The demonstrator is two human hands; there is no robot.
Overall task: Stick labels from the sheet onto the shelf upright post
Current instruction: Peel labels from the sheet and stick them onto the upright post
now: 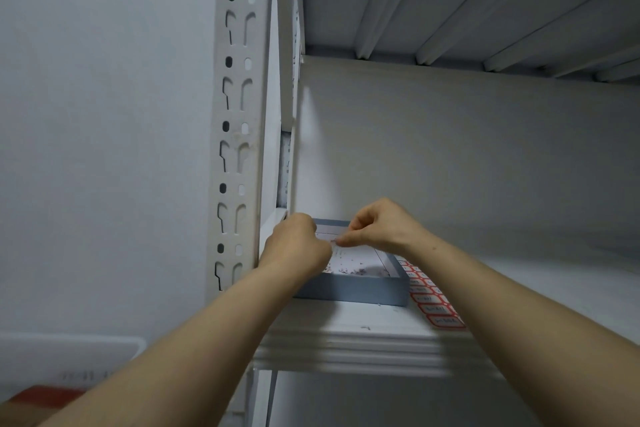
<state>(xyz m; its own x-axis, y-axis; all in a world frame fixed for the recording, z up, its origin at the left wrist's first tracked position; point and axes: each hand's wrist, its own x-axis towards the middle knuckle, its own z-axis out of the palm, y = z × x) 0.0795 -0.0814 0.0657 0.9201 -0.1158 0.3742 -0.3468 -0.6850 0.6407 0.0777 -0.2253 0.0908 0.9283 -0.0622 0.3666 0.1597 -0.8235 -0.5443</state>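
The white slotted upright post point(235, 121) of the shelf runs up the middle left. A label sheet point(434, 302) with red-bordered labels lies on the white shelf board point(363, 326), right of a shallow grey tray point(356, 291). Both hands meet above that tray. My left hand point(294, 246) is curled, its fingertips meeting those of my right hand point(377, 227). Between the fingertips both hands pinch a small label point(335, 242); it is blurred and mostly hidden.
Small purple scraps and a paper lie inside the grey tray. The ribbed underside of the upper shelf point(467, 0) is overhead. A white wall point(104, 149) stands left of the post. A white bin point(69, 354) and a red-brown box point(38, 402) sit at lower left.
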